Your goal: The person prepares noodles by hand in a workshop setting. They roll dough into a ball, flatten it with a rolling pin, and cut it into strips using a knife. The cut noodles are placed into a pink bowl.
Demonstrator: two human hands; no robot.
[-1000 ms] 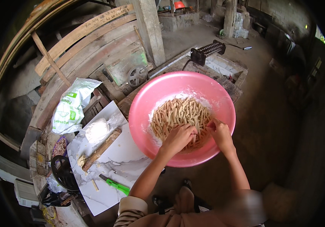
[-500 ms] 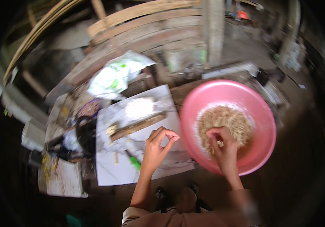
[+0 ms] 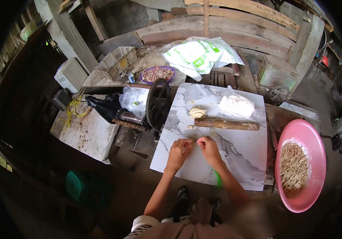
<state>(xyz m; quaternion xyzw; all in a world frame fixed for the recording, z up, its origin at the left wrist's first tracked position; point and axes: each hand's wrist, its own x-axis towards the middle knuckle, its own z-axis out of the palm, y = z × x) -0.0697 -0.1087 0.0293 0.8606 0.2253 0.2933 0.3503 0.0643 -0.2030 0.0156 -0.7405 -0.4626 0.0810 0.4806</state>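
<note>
Over the near part of a white marble-patterned board, my left hand and my right hand are side by side, fingertips pinched and close together. Anything in their fingers is too small to make out. Beyond them a floury wooden stick lies across the board, with a pale dough lump by its left end and white flour behind it. A green handle shows partly beside my right forearm. To the right, a pink basin holds many pale dough strips dusted with flour.
Left of the board stands a black spoked wheel, near a clear plastic bag. Behind are a purple-rimmed basket of reddish-brown pieces and a white-green sack. A green stool stands low at the left.
My right hand has left the basin and come over the board beside my left hand. The view has swung left, so the board and basin now appear farther right.
</note>
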